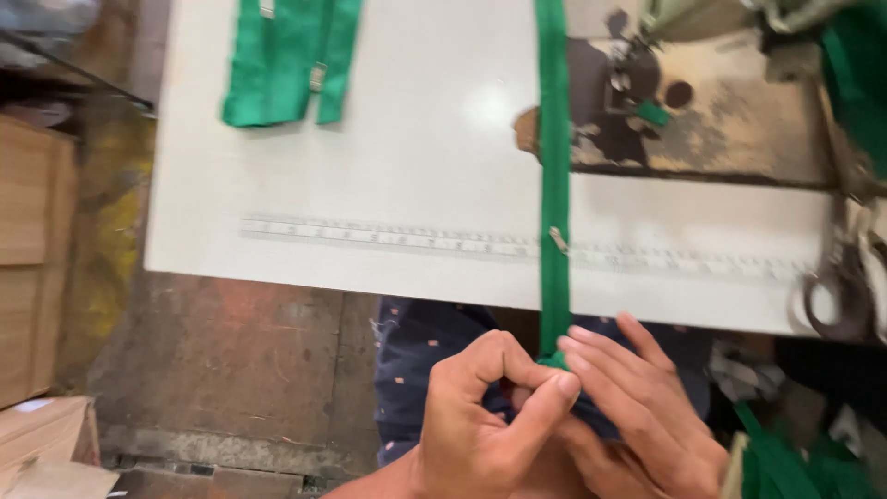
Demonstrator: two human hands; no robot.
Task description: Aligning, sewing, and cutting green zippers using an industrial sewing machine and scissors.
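Observation:
A long green fabric strap runs from the table's far edge down across the white table and over its near edge to my hands. A small metal slider sits on it near the ruler. My left hand and my right hand meet below the table edge, fingertips pinching the strap's lower end together.
A measuring tape is fixed along the table's near edge. More green straps lie at the far left. A sewing machine bed is at the far right, scissors hang at the right edge. Cardboard boxes stand at the left.

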